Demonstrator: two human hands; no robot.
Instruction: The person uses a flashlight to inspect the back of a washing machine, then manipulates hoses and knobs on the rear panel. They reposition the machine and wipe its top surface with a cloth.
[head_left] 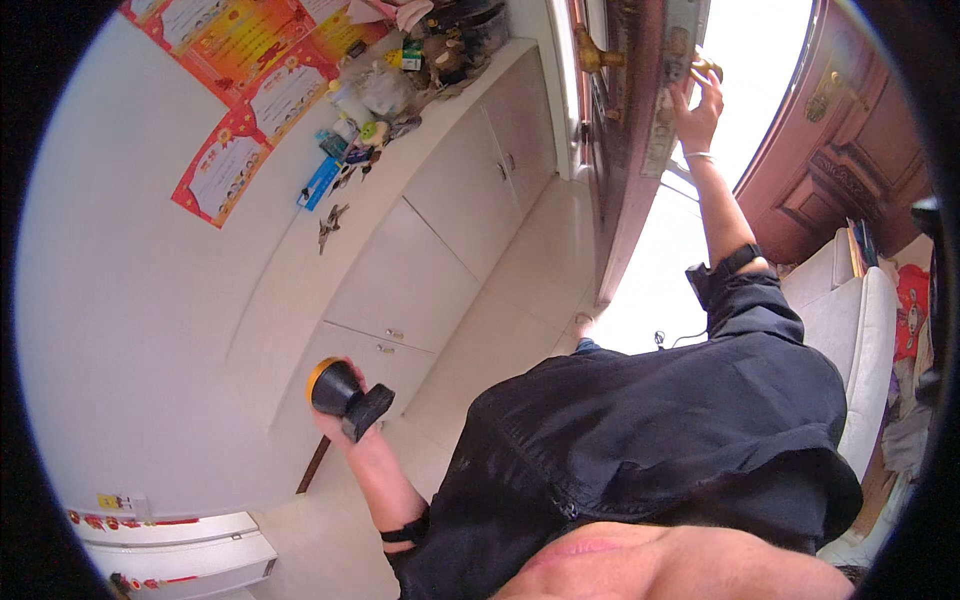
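My left hand (328, 424) is closed around a black lamp (342, 392) with a cone-shaped head, a yellow rim and a blocky black part behind it. It is held out to the left, beside the white cabinet. At the upper right, my right arm reaches up to a dark reddish-brown door (625, 165). The fingers of my right hand (698, 122) curl at a brass door handle (706, 68) by the door's metal-plated edge. A second brass handle (600, 58) sticks out from the other face of the same door.
A long white cabinet (440, 255) runs along the left wall, with bags, bottles and keys (330, 228) on its top. Bright light fills the doorway. Another carved brown door leaf (820, 180) stands at the right, near a pale sofa (865, 350). Light tiles (500, 320) cover the floor.
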